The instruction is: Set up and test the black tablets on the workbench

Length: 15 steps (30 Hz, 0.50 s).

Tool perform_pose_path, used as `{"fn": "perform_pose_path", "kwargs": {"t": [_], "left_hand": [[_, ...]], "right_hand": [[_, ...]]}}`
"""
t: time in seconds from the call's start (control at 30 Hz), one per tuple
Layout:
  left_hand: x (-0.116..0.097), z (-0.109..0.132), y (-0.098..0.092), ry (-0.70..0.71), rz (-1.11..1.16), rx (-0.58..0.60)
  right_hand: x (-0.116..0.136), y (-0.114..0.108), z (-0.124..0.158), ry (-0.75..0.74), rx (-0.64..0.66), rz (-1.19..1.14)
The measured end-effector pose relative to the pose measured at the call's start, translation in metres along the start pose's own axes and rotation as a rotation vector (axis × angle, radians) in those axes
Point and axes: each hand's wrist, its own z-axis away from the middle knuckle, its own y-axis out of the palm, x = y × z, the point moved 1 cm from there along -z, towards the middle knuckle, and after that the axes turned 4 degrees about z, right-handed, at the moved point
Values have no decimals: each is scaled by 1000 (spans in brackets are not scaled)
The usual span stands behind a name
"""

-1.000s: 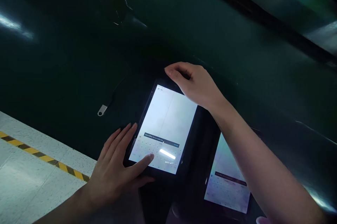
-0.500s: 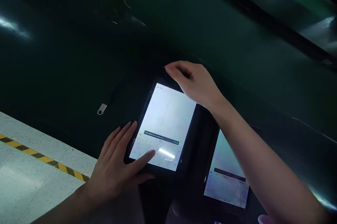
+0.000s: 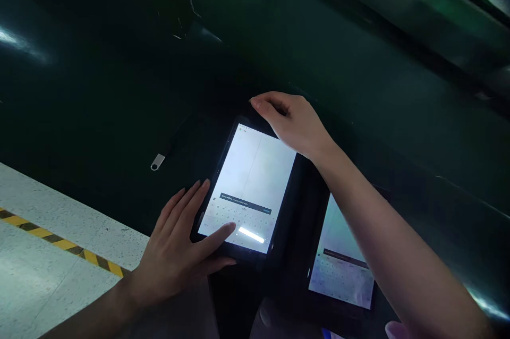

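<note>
A tablet (image 3: pixel 255 163) with a lit screen lies on the dark green surface, an on-screen keyboard across its lower part. My left hand (image 3: pixel 175 248) is at its lower left corner with fingers spread. One fingertip rests over the keyboard, and the others lie along the left edge. At the tablet's top edge, my right hand (image 3: pixel 297 121) has thumb and forefinger pressed together. The other fingers are hidden, and I cannot make out anything in that pinch. A second lit tablet (image 3: pixel 342 275) lies to the right, partly covered by my right forearm.
A small silver tag (image 3: pixel 158 162) with a round hole, resembling a USB stick, lies left of the first tablet. Beyond the table's edge at lower left is a pale floor (image 3: pixel 35 270) with yellow-and-black tape (image 3: pixel 59 242). Dark edges and panels (image 3: pixel 418 4) stand at upper right.
The view has shifted slightly. Both hands keep nearly the same places on the tablet, and its screen looks the same.
</note>
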Motion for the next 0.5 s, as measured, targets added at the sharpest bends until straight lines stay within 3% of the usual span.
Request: {"fn": "perform_pose_path", "kwargs": {"t": [0.5], "left_hand": [[5,-4,-6,75,-62,16]], "right_hand": [[0,1,-2,14,17,17]]}}
